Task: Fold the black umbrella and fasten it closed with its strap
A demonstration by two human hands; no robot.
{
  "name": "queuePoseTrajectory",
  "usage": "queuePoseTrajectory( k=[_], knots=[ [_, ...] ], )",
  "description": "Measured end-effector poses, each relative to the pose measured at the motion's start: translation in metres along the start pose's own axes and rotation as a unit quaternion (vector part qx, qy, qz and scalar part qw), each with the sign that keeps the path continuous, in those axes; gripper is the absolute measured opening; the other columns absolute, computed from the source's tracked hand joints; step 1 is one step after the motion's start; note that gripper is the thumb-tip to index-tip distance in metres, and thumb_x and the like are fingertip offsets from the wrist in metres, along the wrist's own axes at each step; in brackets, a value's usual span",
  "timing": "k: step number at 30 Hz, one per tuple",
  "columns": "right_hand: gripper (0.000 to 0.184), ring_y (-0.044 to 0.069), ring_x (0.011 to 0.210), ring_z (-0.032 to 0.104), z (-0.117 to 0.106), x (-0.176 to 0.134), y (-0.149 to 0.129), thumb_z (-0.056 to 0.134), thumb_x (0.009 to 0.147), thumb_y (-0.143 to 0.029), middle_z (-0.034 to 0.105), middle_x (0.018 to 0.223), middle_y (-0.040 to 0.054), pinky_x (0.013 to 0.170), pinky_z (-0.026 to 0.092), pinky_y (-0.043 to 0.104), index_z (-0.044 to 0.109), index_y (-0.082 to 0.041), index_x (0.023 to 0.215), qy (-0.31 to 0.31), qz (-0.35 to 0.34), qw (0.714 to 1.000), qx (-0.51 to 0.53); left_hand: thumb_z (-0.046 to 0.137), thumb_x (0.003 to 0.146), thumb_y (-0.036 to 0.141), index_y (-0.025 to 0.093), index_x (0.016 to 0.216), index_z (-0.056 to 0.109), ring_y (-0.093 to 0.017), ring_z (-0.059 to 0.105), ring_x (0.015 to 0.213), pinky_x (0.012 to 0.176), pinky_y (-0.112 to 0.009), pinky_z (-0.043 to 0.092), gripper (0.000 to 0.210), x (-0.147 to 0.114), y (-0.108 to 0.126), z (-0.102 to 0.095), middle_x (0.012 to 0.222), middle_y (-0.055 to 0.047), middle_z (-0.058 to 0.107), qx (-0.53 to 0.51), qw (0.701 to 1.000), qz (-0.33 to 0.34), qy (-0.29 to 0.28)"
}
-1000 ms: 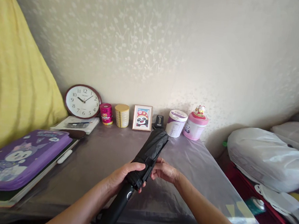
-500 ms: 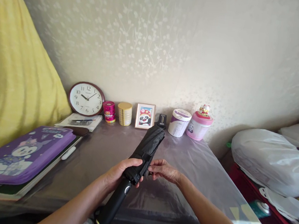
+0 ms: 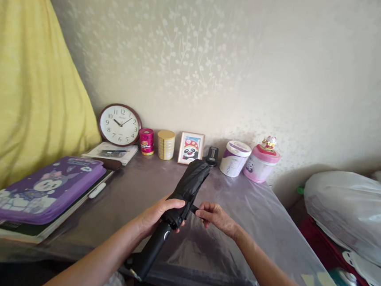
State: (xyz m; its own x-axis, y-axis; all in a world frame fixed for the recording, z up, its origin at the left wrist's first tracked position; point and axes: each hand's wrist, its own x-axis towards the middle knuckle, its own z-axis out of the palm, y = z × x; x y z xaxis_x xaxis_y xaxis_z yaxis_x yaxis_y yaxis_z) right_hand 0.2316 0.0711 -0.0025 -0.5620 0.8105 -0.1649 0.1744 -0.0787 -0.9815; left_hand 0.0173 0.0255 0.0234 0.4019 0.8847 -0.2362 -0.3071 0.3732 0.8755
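Umbrella (image 3: 192, 179), one, black, folded: held aslant over the near half of the worktop (image 3: 233, 262), its handle (image 3: 151, 252) toward the near edge, its top pointing to the wall.
Left grip (image 3: 161, 209): clasped round the umbrella just above the handle, thumb uppermost.
Right grip (image 3: 219, 217): finger and thumb pinching a narrow black strap (image 3: 194, 209) at the umbrella's right side.
Purple case (image 3: 41, 192), cartoon print: at left, lying on a large book (image 3: 40, 233).
White bag (image 3: 348, 210), bulging: off the worktop, at right.
Back row, left to right: round clock (image 3: 120, 125), leaning on the wall (image 3: 299, 81); magenta tin (image 3: 147, 142); yellow-lidded tin (image 3: 166, 147); panda picture (image 3: 191, 148), framed; white-and-purple tub (image 3: 234, 161); pink-lidded tub (image 3: 260, 165), bearing a figurine (image 3: 269, 143).
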Motion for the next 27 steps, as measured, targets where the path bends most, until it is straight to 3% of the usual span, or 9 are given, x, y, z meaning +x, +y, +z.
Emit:
queuePoseTrajectory(
  k=[8,15,27],
  knots=[
    [0.038,0.005,0.04,0.045,0.0021,0.0038,0.005,0.069,0.064,-0.051,0.05,0.051,-0.0069,0.042,0.035,0.02,0.054,-0.016,0.064,0.021,0.004,1.0,-0.006,0.062,0.071,0.033,0.015,0.09,0.053,-0.015,0.06,0.054,0.043,-0.024,0.049,0.028,-0.0018,0.0009,0.0023,0.065,-0.001,0.06,0.037,0.999,0.006,-0.014],
    [0.04,0.006,0.044,0.045,0.0049,0.0045,0.0037,0.073,0.062,-0.046,0.048,0.053,-0.0083,0.041,0.038,0.02,0.059,-0.019,0.088,0.057,-0.023,0.996,0.064,0.061,0.071,0.035,0.015,0.084,0.054,-0.014,0.06,0.054,0.043,-0.023,0.048,0.024,-0.0002,0.0016,0.0023,0.065,0.0,0.058,0.043,0.999,0.007,-0.012],
    [0.026,0.004,0.041,0.044,0.0067,0.0015,-0.0019,0.072,0.068,-0.039,0.053,0.053,-0.0069,0.044,0.036,0.017,0.059,-0.019,0.079,0.065,-0.018,0.987,0.146,0.061,0.07,0.036,0.015,0.086,0.055,-0.015,0.06,0.056,0.044,-0.024,0.049,0.027,0.0027,-0.0013,0.0004,0.066,0.0,0.057,0.045,0.999,0.02,-0.016]
  ],
)
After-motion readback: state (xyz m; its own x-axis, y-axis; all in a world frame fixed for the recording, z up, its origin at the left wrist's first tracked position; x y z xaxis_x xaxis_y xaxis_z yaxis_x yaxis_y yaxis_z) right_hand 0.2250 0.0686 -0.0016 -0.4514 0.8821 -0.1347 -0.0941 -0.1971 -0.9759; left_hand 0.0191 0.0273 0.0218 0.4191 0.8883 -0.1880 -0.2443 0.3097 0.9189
